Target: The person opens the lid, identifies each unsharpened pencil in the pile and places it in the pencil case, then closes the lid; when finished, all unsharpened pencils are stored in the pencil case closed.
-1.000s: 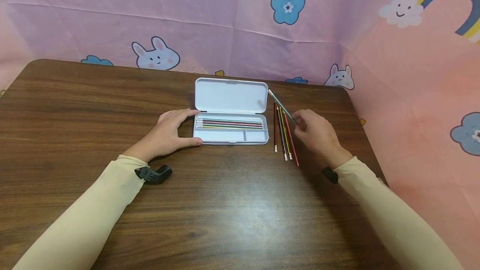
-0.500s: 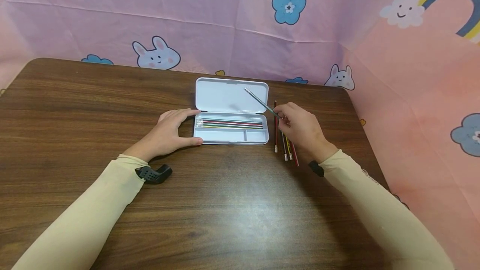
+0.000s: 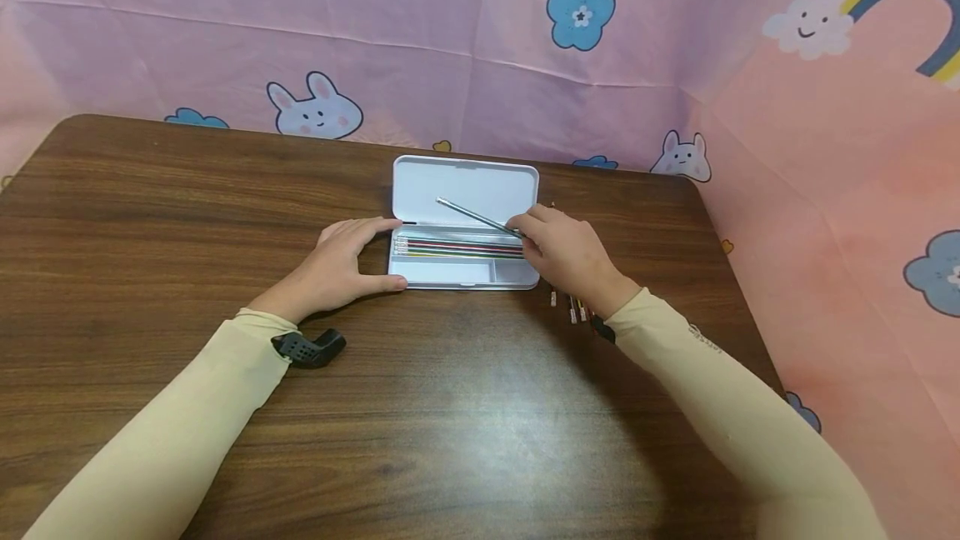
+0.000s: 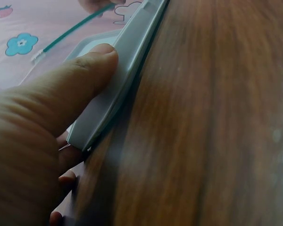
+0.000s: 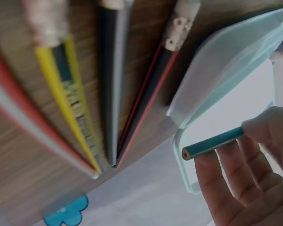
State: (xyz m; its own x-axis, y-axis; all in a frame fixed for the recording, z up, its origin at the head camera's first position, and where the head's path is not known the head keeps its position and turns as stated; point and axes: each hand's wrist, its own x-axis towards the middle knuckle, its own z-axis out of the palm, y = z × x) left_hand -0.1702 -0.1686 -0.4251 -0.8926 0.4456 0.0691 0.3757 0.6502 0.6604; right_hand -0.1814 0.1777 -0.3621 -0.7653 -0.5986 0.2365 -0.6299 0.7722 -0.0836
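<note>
My right hand [image 3: 566,257] pinches a green pencil [image 3: 480,217] between thumb and fingers, over the right part of the white pencil case [image 3: 453,273]. The pencil slants up to the left, its eraser end in front of the raised lid [image 3: 465,186]; in the right wrist view the green pencil [image 5: 212,142] shows its other end beside the fingers. My left hand [image 3: 337,265] holds the case's left end, with the thumb on the front edge and fingers at the back corner. Several pencils [image 3: 465,248] lie side by side in the case's rear compartment, eraser ends left.
Right of the case, several more pencils lie on the brown table [image 3: 450,407], partly hidden by my right hand. In the right wrist view these include a yellow-and-black pencil [image 5: 68,94] and a red-and-black pencil [image 5: 148,99]. A patterned pink cloth [image 3: 420,40] hangs behind the table.
My right hand has carried the green pencil leftward from the loose pencils to over the case. My left hand has stayed at the case's left end.
</note>
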